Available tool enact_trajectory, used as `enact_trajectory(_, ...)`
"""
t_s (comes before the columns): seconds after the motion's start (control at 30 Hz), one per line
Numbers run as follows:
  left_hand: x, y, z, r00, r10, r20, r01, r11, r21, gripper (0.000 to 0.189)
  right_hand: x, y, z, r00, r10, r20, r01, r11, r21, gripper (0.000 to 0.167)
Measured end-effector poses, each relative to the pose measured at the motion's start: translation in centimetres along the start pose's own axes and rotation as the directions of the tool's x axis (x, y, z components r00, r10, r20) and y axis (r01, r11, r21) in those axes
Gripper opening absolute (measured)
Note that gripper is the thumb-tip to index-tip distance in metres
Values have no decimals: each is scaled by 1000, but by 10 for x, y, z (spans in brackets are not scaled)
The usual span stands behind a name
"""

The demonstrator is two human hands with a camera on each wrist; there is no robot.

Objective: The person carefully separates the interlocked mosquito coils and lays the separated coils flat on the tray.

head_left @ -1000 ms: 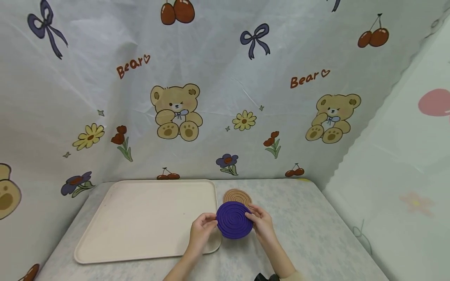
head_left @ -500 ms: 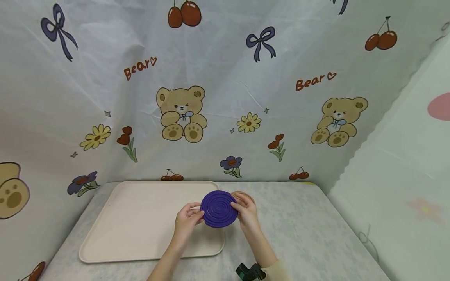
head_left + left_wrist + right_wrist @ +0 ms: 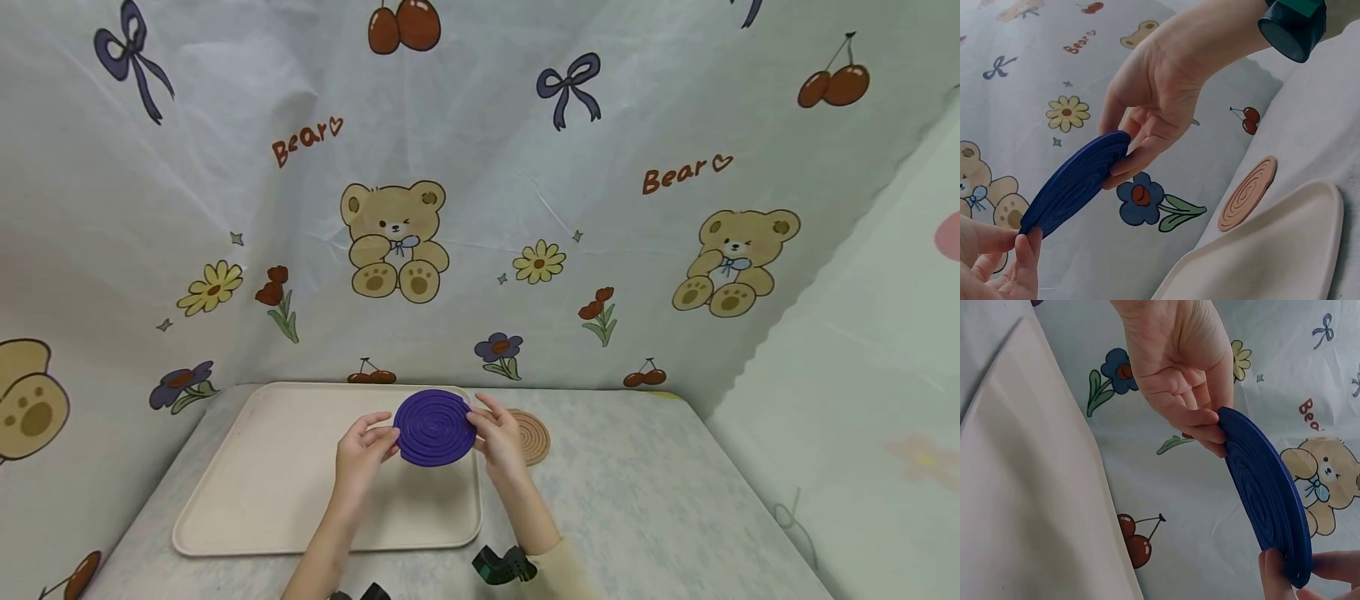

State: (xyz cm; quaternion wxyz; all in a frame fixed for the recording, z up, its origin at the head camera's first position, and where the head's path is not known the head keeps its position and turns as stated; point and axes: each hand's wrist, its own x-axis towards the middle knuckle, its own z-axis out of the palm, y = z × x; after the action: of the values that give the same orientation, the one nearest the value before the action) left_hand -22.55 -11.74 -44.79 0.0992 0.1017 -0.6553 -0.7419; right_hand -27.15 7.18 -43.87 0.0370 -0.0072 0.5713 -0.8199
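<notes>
A round purple coaster (image 3: 433, 428) with a raised spiral pattern is held up above the right part of a cream tray (image 3: 300, 475). My left hand (image 3: 362, 457) pinches its left edge between thumb and fingers. On the opposite edge my right hand (image 3: 501, 442) pinches it the same way. Both wrist views show the coaster, bluish there, tilted and gripped at its two ends, clear of the surface below. A tan spiral coaster (image 3: 534, 438) lies on the table just right of the tray, partly hidden behind my right hand in the head view.
The tray lies flat on a pale marbled table (image 3: 637, 500). Behind the table hangs a white sheet (image 3: 480, 208) printed with bears, flowers and cherries. A thin loop of cord (image 3: 795, 521) is at the far right. A dark wrist device (image 3: 504, 565) sits on my right wrist.
Both hands have carried the purple coaster left and slightly up, from beside the tray to over it. The tan coaster, once partly covered by the purple one, now shows right of my right hand.
</notes>
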Motion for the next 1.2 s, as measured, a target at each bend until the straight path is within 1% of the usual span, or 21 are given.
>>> enact_trajectory(0.13,3,6,-10,1000,1,-28,-1,1000,-6,38,1,0,7,999,-34,43,37,997,-73,49)
enact_trajectory(0.3,5,13,-21,999,0,-47,-1,1000,-15,37,1,-1,15,994,-69,81,77,993,-93,46)
enact_trajectory(0.47,7,17,-28,998,6,-57,-5,1000,7,37,-1,0,20,996,-63,67,70,993,-97,44)
enact_trajectory(0.63,9,18,-27,998,24,-59,-21,999,39,33,-3,1,20,997,-73,40,78,987,-138,41)
enact_trajectory(0.73,9,17,-26,998,23,-55,-22,999,35,33,-3,2,19,996,-88,24,90,982,-166,40)
enact_trajectory(0.9,9,15,-25,997,17,-73,-15,1000,20,32,-2,3,17,995,-104,2,102,977,-189,43)
enact_trajectory(1.1,9,13,-22,994,35,-102,-37,999,-19,29,-1,5,17,991,-129,-30,122,977,-177,45)
enact_trajectory(1.2,9,11,-20,992,40,-123,-43,999,-22,28,0,6,17,991,-132,-31,126,980,-156,45)
